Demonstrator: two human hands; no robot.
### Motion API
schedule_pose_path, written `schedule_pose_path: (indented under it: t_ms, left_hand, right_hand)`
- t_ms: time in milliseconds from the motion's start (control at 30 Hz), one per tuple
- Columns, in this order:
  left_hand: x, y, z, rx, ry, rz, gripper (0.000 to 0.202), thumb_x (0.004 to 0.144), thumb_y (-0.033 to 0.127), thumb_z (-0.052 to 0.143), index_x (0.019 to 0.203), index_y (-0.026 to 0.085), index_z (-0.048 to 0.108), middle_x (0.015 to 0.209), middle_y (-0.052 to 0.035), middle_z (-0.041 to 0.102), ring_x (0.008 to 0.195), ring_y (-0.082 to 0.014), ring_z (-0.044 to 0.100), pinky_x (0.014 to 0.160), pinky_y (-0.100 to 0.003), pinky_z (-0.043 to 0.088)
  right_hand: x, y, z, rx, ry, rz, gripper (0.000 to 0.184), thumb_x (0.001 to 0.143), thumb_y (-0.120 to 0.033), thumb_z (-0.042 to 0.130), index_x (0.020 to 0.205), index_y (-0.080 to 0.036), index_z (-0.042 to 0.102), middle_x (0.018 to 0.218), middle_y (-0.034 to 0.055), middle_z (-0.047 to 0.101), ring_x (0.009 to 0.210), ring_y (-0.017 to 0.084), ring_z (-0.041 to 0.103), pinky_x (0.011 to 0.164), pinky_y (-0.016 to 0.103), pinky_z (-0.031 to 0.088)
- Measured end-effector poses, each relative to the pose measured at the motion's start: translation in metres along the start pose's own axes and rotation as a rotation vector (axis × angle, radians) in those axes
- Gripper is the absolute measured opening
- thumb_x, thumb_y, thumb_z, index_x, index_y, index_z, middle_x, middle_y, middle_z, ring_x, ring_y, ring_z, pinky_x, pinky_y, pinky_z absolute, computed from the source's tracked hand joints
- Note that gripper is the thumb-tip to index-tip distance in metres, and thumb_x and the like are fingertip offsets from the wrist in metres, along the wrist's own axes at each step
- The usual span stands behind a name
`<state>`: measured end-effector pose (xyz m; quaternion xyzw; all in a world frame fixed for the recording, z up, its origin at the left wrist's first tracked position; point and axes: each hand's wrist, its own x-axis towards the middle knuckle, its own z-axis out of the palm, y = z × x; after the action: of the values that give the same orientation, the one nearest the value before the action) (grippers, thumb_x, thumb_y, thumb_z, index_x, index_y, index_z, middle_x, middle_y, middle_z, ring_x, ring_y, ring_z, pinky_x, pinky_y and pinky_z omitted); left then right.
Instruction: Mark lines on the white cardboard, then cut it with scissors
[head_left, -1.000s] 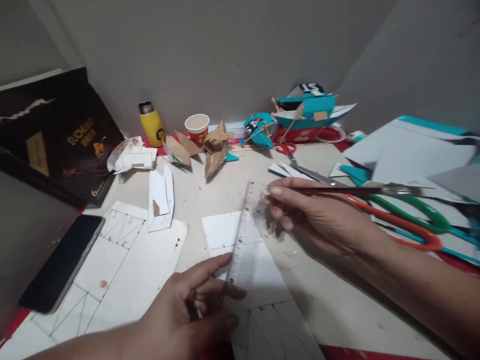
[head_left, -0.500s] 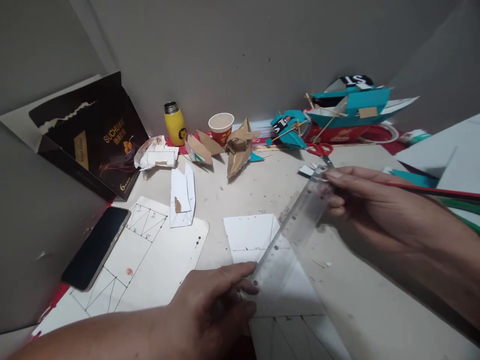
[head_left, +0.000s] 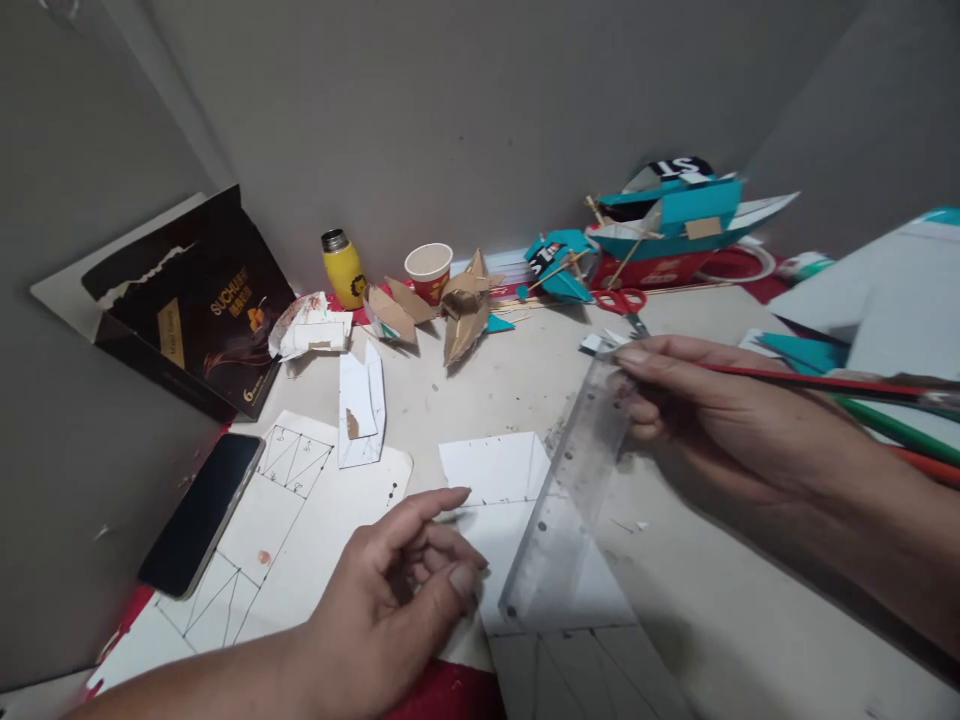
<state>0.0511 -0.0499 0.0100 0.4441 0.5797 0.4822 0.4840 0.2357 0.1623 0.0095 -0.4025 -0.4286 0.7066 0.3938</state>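
While our right hand [head_left: 705, 415] pinches the far end of the ruler [head_left: 564, 485] between thumb and fingers, our left hand [head_left: 405, 590] holds nothing, its fingers bent and parted just beside the ruler's near end. A brush [head_left: 810, 380] runs along the top of our right hand and out past it to the right.

The ruler slants over the sheet [head_left: 487, 465], which shows through the clear plastic; whether the near end touches the paper we cannot tell. We see lines ruled across the sheet, and slanting ones toward its near end.

Left of it lies a wider card [head_left: 330, 530], with more ruled shapes, and our phone [head_left: 202, 515] rests on its left side. A folded cutout [head_left: 361, 415] overlaps the card's far edge.

Farther off, we have a box [head_left: 195, 310] propped at the left, then a yellow bottle [head_left: 343, 272], a paper cup [head_left: 429, 262] and, in front of the cup, brown boats [head_left: 465, 320]. To the right stand a teal boat [head_left: 667, 225] and, before it, red-handled scissors [head_left: 621, 302]. Beyond our right wrist, white and teal scraps [head_left: 892, 310] are heaped.
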Motion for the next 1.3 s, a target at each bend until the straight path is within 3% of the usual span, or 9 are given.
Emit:
schedule_pose_path:
  t_ms: [133, 233, 400, 467, 567, 633, 767, 967, 1300]
  left_hand:
    - [0.000, 0.017, 0.000, -0.044, -0.082, -0.228, 0.041, 0.088, 0.041, 0.067, 0.124, 0.023, 0.059, 0.096, -0.0064, 0.070, 0.074, -0.0114, 0.059, 0.063, -0.021, 0.046]
    - [0.006, 0.024, 0.002, -0.050, -0.135, -0.304, 0.042, 0.086, 0.042, 0.071, 0.124, 0.026, 0.060, 0.099, -0.0040, 0.070, 0.071, -0.0077, 0.056, 0.060, -0.018, 0.042]
    - [0.022, 0.025, 0.014, -0.086, -0.269, -0.382, 0.033, 0.080, 0.045, 0.076, 0.095, 0.017, 0.067, 0.060, 0.0070, 0.055, 0.046, -0.0008, 0.036, 0.048, -0.014, 0.031]
    - [0.027, 0.022, 0.017, -0.070, -0.288, -0.419, 0.036, 0.078, 0.048, 0.076, 0.085, 0.015, 0.065, 0.056, 0.0066, 0.054, 0.042, -0.0006, 0.036, 0.044, -0.014, 0.029]
    - [0.032, 0.020, 0.013, -0.068, -0.256, -0.429, 0.038, 0.077, 0.050, 0.077, 0.078, 0.015, 0.061, 0.062, 0.0021, 0.062, 0.041, -0.0028, 0.046, 0.043, -0.015, 0.032]
    - [0.034, 0.020, 0.007, -0.087, -0.158, -0.399, 0.035, 0.078, 0.046, 0.077, 0.076, 0.015, 0.060, 0.061, 0.0008, 0.065, 0.042, -0.0045, 0.050, 0.045, -0.016, 0.036]
    - [0.036, 0.023, -0.004, -0.074, -0.006, -0.367, 0.030, 0.082, 0.039, 0.074, 0.070, 0.015, 0.060, 0.053, -0.0014, 0.066, 0.045, -0.0066, 0.055, 0.050, -0.015, 0.041]
    - [0.035, 0.016, -0.009, -0.060, -0.006, -0.413, 0.030, 0.081, 0.040, 0.075, 0.070, 0.014, 0.064, 0.056, -0.0035, 0.069, 0.048, -0.0068, 0.057, 0.051, -0.015, 0.042]
    - [0.036, 0.000, 0.002, -0.072, -0.094, -0.477, 0.036, 0.075, 0.045, 0.080, 0.076, 0.014, 0.062, 0.053, -0.0023, 0.068, 0.042, -0.0080, 0.056, 0.046, -0.017, 0.043]
  right_hand:
    - [-0.011, -0.001, 0.008, -0.033, -0.089, 0.001, 0.031, 0.056, -0.032, 0.087, 0.070, -0.018, 0.063, 0.052, -0.0044, 0.054, 0.041, 0.006, 0.046, 0.036, 0.016, 0.037]
    - [-0.019, 0.000, 0.012, -0.049, -0.178, -0.023, 0.030, 0.063, -0.036, 0.084, 0.072, -0.017, 0.061, 0.050, -0.0050, 0.056, 0.039, 0.007, 0.048, 0.036, 0.017, 0.042]
    - [-0.027, 0.002, 0.014, 0.012, -0.292, -0.017, 0.027, 0.070, -0.034, 0.080, 0.074, -0.016, 0.060, 0.057, -0.0034, 0.062, 0.041, 0.007, 0.053, 0.038, 0.017, 0.047]
    - [-0.028, 0.004, 0.014, 0.025, -0.325, -0.005, 0.023, 0.073, -0.032, 0.079, 0.078, -0.016, 0.062, 0.060, -0.0019, 0.065, 0.043, 0.007, 0.055, 0.040, 0.017, 0.049]
    - [-0.026, 0.007, 0.012, 0.025, -0.365, -0.021, 0.020, 0.080, -0.028, 0.073, 0.093, -0.015, 0.066, 0.071, 0.0023, 0.070, 0.052, 0.010, 0.063, 0.047, 0.019, 0.053]
    - [-0.024, 0.009, 0.010, 0.024, -0.360, -0.056, 0.021, 0.083, -0.028, 0.070, 0.100, -0.015, 0.066, 0.078, 0.0047, 0.072, 0.057, 0.011, 0.066, 0.050, 0.020, 0.055]
    - [-0.017, 0.011, 0.009, 0.003, -0.238, -0.088, 0.015, 0.085, -0.027, 0.067, 0.096, -0.016, 0.065, 0.075, 0.0044, 0.070, 0.055, 0.012, 0.065, 0.046, 0.020, 0.052]
    - [-0.010, 0.016, 0.009, -0.033, -0.127, -0.074, 0.009, 0.088, -0.026, 0.062, 0.090, -0.017, 0.063, 0.074, 0.0051, 0.069, 0.055, 0.011, 0.064, 0.044, 0.019, 0.051]
    - [-0.008, 0.036, -0.001, -0.198, -0.310, -0.266, 0.021, 0.095, -0.036, 0.055, 0.103, -0.018, 0.062, 0.083, 0.0053, 0.070, 0.062, 0.013, 0.066, 0.050, 0.021, 0.055]
